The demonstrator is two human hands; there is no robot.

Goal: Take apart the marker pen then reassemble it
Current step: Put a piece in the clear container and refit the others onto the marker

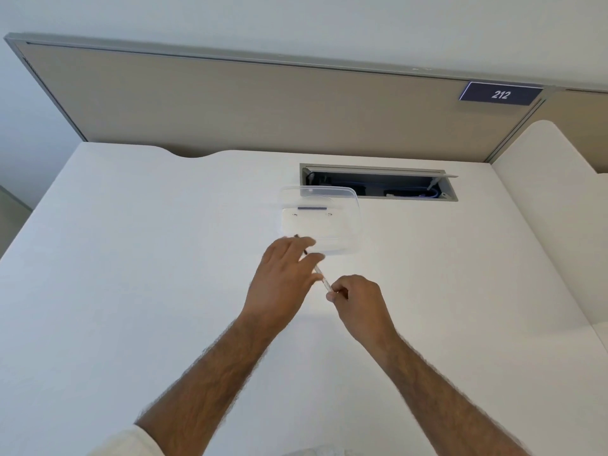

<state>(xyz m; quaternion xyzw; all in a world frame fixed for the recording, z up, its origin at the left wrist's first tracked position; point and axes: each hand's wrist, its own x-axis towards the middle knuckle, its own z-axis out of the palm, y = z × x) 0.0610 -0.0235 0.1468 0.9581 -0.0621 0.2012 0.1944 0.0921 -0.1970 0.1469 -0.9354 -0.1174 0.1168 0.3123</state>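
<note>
Both hands over a white worktop (131,258), arms bare, reaching forward from the near edge. Marker (324,283) held between the two hands, slim, pale barrel, angled from lower right up to upper left, lifted just above the worktop surface as far as I can tell. Right hand (357,306) pinches the near end of the marker, fingers curled tight round it. Left hand (284,274) is on the far part; fingers partly extended, loosely closed over the barrel, thumb side blurred. A dark bit (300,242) pokes out past the left fingers at the far end: cap or tip, too blurred to tell. Can't tell whether the marker is in one piece or already parting.

Just beyond the hands, a clear plastic box (353,225) sits on the worktop, see-through, its far edge overlapping an open cable hatch (378,184) sunk in the worktop. Blue cable visible inside the hatch. Left fingertips are right at the box's near corner; contact unclear.

Behind the worktop, a beige partition (230,106) with grey frame. Dark sign (500,93) reading 212 at its upper right.
</note>
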